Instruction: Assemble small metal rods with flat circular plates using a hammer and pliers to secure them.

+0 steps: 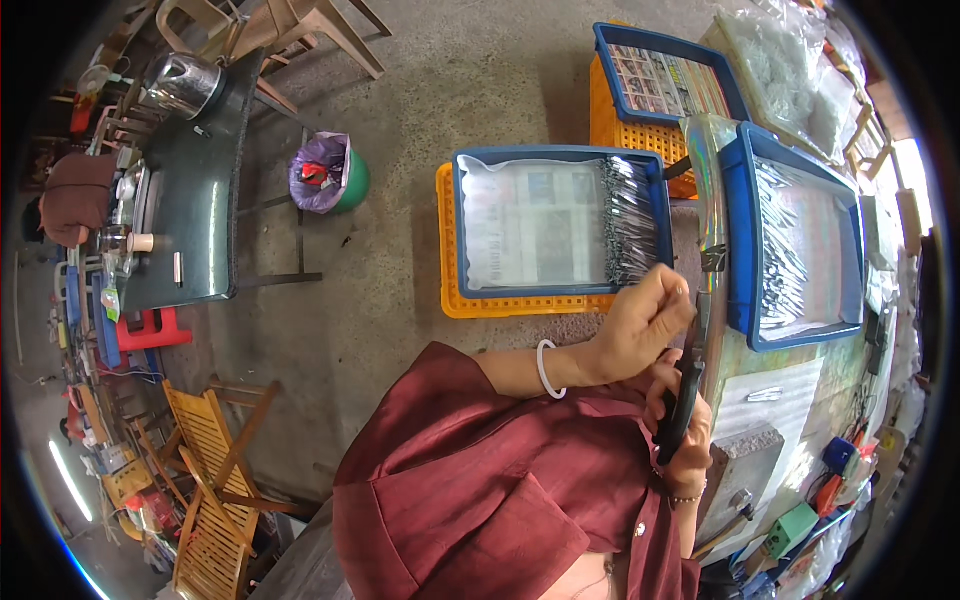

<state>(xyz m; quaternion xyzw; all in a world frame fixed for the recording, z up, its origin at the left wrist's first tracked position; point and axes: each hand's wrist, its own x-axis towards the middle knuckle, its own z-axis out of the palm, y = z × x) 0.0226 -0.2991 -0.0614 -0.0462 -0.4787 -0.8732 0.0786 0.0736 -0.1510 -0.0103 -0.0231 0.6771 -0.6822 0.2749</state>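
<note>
My left hand (645, 325), a white bangle on its wrist, is closed with thumb and fingers pinched together; anything between them is too small to make out. Just below it, my right hand (688, 440) is wrapped around black-handled scissors (683, 405), whose narrow end points away from me beside the worktable's edge. Beyond my left hand, a blue tray (560, 293) lined with paper holds a dense row of slim metal pieces (630, 222). More slim silver pieces (782, 265) fill one side of another blue tray (742, 300) on the worktable to the right.
A yellow crate (450, 250) supports the nearer tray. On the worktable (735, 365) are a metal block (745, 465), a hammer (742, 505) and a white sheet (775, 385). A lined green bin (355, 182), a dark table (205, 230) and a folding wooden chair (215, 490) stand left.
</note>
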